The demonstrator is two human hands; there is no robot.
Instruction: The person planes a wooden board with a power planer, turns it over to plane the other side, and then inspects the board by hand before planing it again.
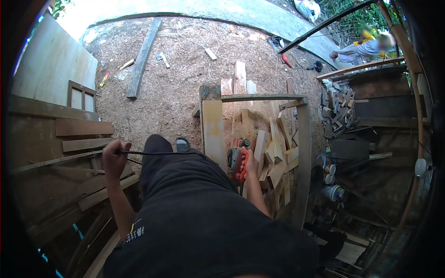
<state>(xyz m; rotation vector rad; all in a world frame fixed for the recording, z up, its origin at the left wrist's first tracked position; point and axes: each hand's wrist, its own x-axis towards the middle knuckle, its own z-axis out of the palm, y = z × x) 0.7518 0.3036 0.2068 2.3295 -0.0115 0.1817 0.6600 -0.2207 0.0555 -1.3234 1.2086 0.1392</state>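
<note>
My right hand [251, 165] is wrapped round the handle of a red and dark power tool [237, 162], which is beside a light wooden board [213, 132] on a wooden frame [302, 153]. Off to the left, my left hand [114, 157] is closed on a black cord [160, 153]. The cord stretches across the front of my body at waist height. Part of the tool's underside is hidden.
Cut wood pieces [276, 160] lie inside the frame. A long grey plank [144, 58] rests on the sawdust-covered ground. Stacked boards [83, 128] stand at the left, scrap wood [340, 109] at the right. Two people [364, 48] sit at the upper right.
</note>
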